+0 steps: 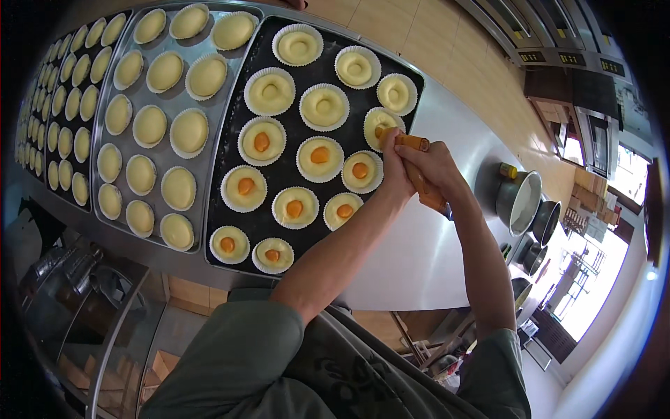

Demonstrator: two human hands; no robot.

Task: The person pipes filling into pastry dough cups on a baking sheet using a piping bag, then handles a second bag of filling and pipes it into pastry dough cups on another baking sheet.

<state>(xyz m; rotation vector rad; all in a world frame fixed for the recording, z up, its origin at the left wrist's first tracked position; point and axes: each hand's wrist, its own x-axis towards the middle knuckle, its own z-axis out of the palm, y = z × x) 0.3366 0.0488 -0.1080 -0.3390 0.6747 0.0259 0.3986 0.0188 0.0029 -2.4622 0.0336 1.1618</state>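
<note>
Gripping a piping bag (423, 188) of orange filling, both hands are over the right edge of the black tray (227, 157). The left hand (396, 166) is curled around the bag on the side nearer the tray, and the right hand (440, 166) is closed around it on the farther side; how hard either squeezes, I cannot tell. The bag's narrow end is at a pale dough cup (374, 120) along the tray's right edge, where some orange shows; whether the tip touches the dough is unclear.

Eight cups in the tray's nearer part carry an orange dab (294, 209) in the middle, while five in its far part have bare hollows. Just left of the black tray is a silver tray (157, 98) of plain dough rounds (149, 126), with another dark tray (63, 164) beyond. To the black tray's right, bare metal table (412, 269) leads to a metal bowl (522, 202).
</note>
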